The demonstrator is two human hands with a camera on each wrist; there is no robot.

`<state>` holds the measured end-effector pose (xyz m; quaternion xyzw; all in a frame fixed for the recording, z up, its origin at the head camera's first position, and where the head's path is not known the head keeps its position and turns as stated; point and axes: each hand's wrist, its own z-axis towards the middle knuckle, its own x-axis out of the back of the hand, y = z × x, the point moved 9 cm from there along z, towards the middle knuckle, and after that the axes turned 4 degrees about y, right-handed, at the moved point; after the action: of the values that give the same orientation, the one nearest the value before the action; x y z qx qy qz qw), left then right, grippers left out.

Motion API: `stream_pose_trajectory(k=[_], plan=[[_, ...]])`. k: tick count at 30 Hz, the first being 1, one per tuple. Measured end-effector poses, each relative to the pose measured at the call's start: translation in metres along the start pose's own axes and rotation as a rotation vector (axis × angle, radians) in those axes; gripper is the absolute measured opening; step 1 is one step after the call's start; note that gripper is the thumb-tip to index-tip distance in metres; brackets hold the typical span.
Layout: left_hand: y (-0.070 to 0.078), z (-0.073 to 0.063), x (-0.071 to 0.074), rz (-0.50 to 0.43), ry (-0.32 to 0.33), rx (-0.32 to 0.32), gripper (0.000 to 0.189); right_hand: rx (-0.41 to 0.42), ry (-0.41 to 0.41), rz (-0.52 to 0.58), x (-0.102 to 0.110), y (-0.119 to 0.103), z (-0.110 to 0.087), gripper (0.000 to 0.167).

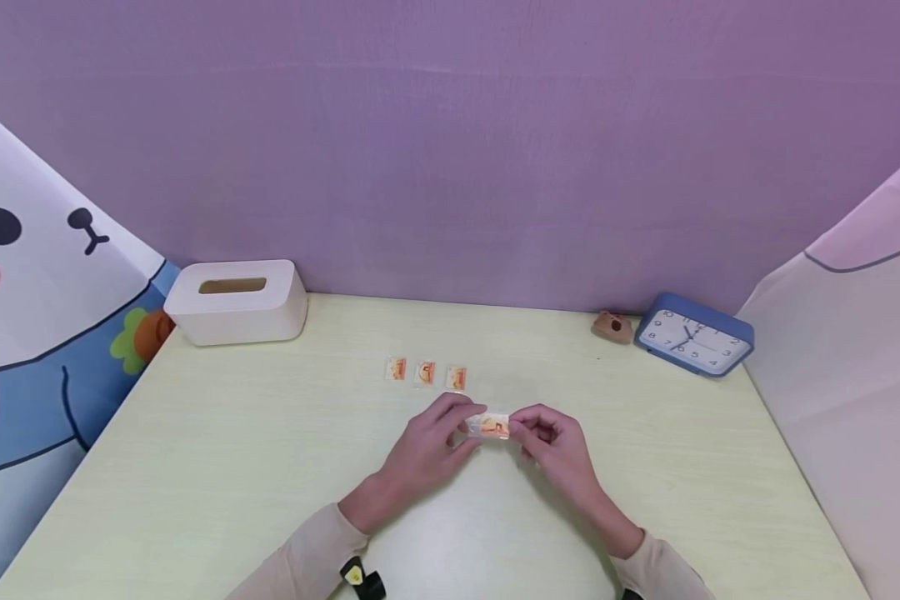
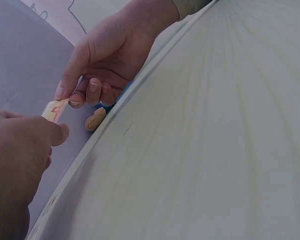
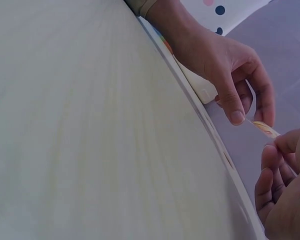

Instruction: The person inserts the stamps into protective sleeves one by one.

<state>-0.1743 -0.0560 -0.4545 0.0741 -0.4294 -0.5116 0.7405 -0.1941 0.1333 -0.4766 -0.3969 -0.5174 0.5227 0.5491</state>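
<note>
Between my two hands, raised over the table, is a small clear packet (image 1: 492, 426) with an orange and yellow print. The fingers and thumb of my left hand (image 1: 429, 440) hold its left end. At its right end, my right hand (image 1: 558, 446) pinches the edge between thumb and forefinger. Both wrist views show the packet (image 2: 55, 110) stretched between the fingertips, clear of the table. Three similar small packets lie in a row beyond my hands: a left one (image 1: 396, 368), a middle one (image 1: 424, 372) and a right one (image 1: 456, 377). What the packet contains cannot be made out.
A white tissue box (image 1: 243, 321) stands at the table's back left. At the back right are a blue clock (image 1: 693, 340) and a small brown animal-shaped object (image 1: 612, 327). A purple backdrop (image 1: 450, 167) rises behind the pale table (image 1: 217, 450).
</note>
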Motion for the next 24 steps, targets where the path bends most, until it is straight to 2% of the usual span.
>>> stream_pose_trajectory(k=[9,14,24], plan=[[0.0007,-0.0012,-0.0036,-0.028,-0.028,0.015,0.043,-0.039,-0.009,-0.015,-0.0017,0.0037,-0.0004,0.005],[0.0017,-0.0019,-0.0034,-0.028,-0.014,-0.004,0.044,-0.084,-0.013,-0.032,-0.003,0.0062,-0.0009,0.009],[0.0032,-0.0012,-0.003,-0.041,-0.02,-0.006,0.044,-0.083,-0.026,-0.061,-0.0045,0.008,-0.0008,0.01]])
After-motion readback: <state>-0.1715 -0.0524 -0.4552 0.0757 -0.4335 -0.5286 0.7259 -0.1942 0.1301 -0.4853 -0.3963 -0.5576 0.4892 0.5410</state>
